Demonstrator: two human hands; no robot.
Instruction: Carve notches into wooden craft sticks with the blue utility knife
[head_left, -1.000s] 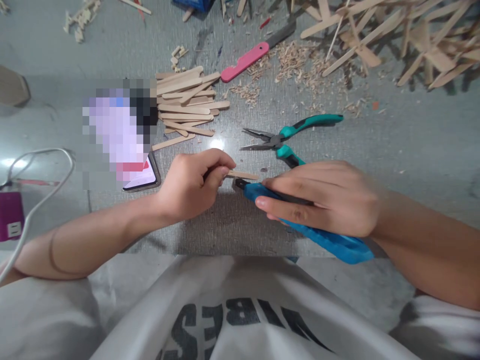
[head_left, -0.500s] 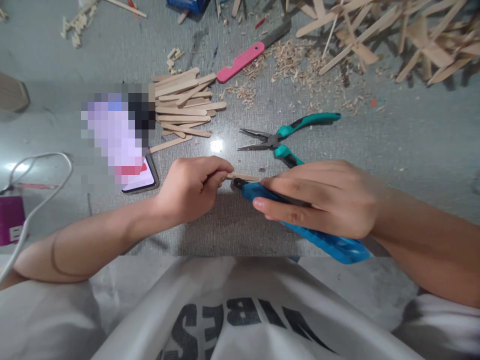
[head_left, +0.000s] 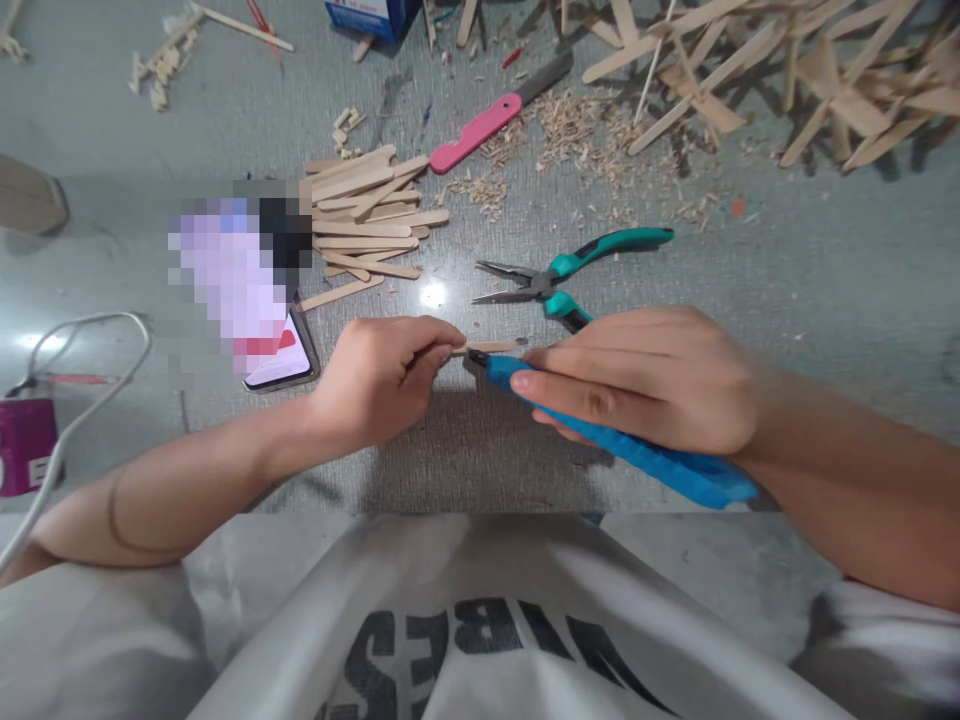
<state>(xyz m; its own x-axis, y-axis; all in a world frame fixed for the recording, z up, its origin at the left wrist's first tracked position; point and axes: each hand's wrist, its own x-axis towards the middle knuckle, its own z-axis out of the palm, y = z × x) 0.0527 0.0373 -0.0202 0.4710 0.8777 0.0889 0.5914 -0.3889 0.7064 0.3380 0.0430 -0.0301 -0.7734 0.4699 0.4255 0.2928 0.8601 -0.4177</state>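
Observation:
My left hand [head_left: 394, 375] is closed, thumb and fingers pinching one end of a thin wooden craft stick [head_left: 491, 346] that points to the right just above the table. My right hand [head_left: 660, 385] wraps round the blue handle of a utility knife [head_left: 660, 465]. Its dark tip lies against the stick close to my left fingertips; the blade edge itself is too small to make out. Just beyond my right hand lie needle-nose pliers [head_left: 541, 284] with green and black handles, jaws spread, one handle partly hidden by the hand.
A pile of craft sticks [head_left: 367, 230] lies beside a phone [head_left: 289, 355], partly blurred out. Further back are a pink-handled blade [head_left: 476, 133], wood shavings [head_left: 570, 130] and joined stick pieces [head_left: 750, 70]. A white cable [head_left: 90, 400] and purple block [head_left: 26, 445] sit at left.
My right hand has tilted the knife, its handle end rising and shifting slightly right, its tip moving a little up against the stick. My left hand keeps its pinch in place.

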